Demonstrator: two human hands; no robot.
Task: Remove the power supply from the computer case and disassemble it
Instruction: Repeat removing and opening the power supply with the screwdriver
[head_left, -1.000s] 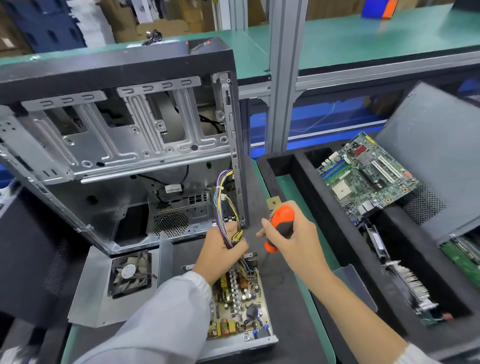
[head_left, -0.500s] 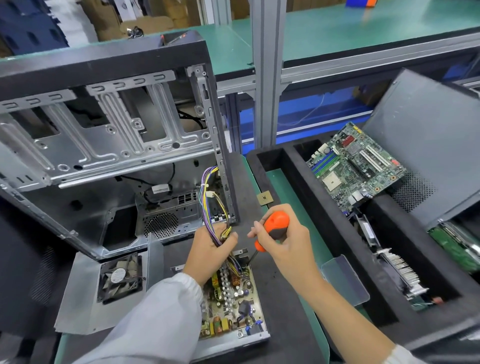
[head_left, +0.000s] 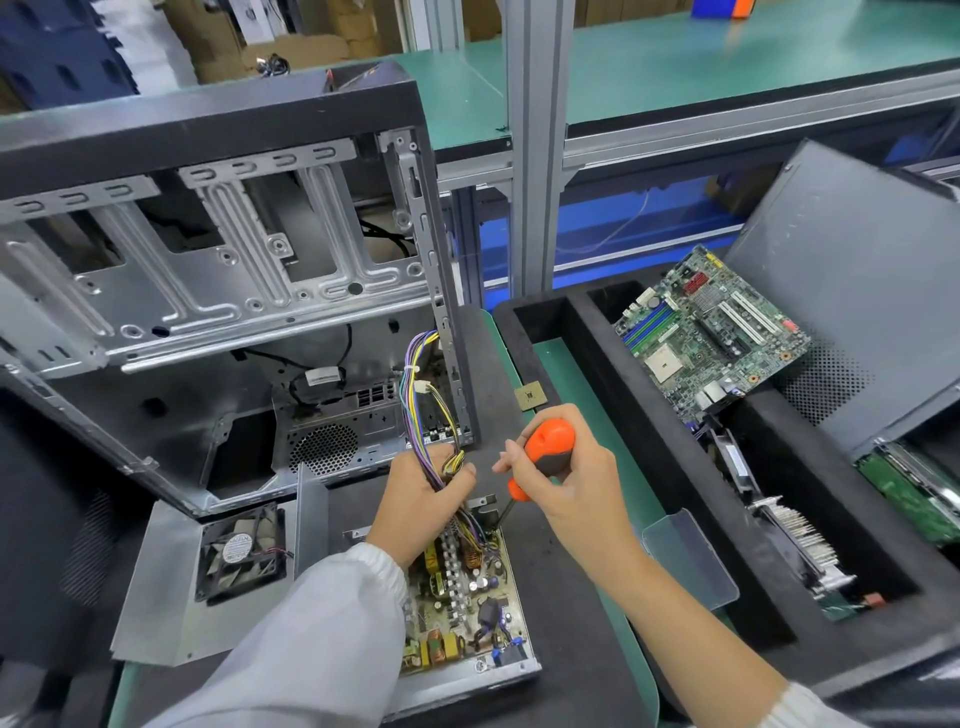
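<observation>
The opened power supply (head_left: 467, 608) lies on the dark mat in front of me, its circuit board bare. My left hand (head_left: 423, 496) grips the bundle of coloured wires (head_left: 418, 405) that rises from the board's far end. My right hand (head_left: 563, 475) holds an orange-handled screwdriver (head_left: 545, 449) with its tip down at the far right corner of the supply. The supply's lid with the fan (head_left: 239, 553) lies to the left. Behind stands the empty computer case (head_left: 218, 291).
A black foam tray (head_left: 670, 467) on the right holds a motherboard (head_left: 709, 332) and other boards. A grey side panel (head_left: 852, 291) leans over it. A small CPU chip (head_left: 530, 397) lies on the mat. A clear plastic piece (head_left: 691, 561) sits by my right forearm.
The view has shifted slightly. Both hands keep their hold on the wires and the screwdriver at the supply's far end, with little movement between frames.
</observation>
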